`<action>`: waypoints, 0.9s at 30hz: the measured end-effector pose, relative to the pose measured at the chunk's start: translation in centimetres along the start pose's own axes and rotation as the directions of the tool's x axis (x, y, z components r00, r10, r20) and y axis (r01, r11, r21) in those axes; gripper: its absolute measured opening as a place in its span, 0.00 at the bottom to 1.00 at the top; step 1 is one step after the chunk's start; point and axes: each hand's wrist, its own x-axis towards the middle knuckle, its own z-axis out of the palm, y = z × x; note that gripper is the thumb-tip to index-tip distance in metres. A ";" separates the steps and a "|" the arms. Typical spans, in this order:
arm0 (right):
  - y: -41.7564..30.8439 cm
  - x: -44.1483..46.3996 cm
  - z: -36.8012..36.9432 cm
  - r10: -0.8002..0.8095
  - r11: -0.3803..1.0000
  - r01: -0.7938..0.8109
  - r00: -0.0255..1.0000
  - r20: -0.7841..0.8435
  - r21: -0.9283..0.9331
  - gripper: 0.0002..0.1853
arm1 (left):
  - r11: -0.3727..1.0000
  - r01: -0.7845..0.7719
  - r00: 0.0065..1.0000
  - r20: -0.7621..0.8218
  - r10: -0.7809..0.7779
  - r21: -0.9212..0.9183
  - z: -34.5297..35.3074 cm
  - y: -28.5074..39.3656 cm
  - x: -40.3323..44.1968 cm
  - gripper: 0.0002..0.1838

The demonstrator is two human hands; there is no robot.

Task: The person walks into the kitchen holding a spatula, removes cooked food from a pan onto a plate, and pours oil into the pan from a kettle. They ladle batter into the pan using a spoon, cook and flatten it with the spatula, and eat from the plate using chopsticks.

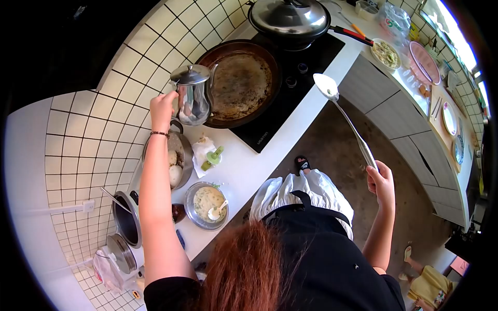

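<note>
My left hand (163, 110) is closed around the handle of a shiny steel lidded jug (193, 101) with a thin spout. The jug hangs beside the left rim of a wide, dark frying pan (241, 85) on the black cooktop, its spout towards the pan. The pan's bottom is brown and blotchy, with nothing lying on it. My right hand (381, 180) grips a long-handled metal spatula (355, 127) out over the floor; its broad end looks bright white. Below the jug stands a pot (182, 150) with pale round pieces, partly hidden by my left arm.
A bowl of pale batter (207, 202) with green bits and a white spoon stands near the counter edge. A lidded wok (290, 20) sits on the far burner. Along the right counter are a plate of food (385, 54) and a pink basket (424, 62). Another person (433, 287) is at lower right.
</note>
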 end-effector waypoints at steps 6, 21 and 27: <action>0.1 0.5 0.3 0.019 1.000 -0.019 1.000 0.006 -0.004 0.08 | 0.997 -0.019 1.000 -0.011 0.020 0.078 -0.5 -0.3 0.0 0.18; -0.2 0.5 0.8 0.038 0.999 -0.038 0.999 -0.002 -0.032 0.09 | 0.957 -0.121 0.992 0.006 0.124 0.263 -1.2 -1.6 0.3 0.16; -0.4 0.2 0.8 0.045 0.982 -0.051 0.998 -0.040 -0.180 0.10 | 0.976 -0.077 0.997 0.029 0.073 0.206 -0.2 -0.7 -0.1 0.19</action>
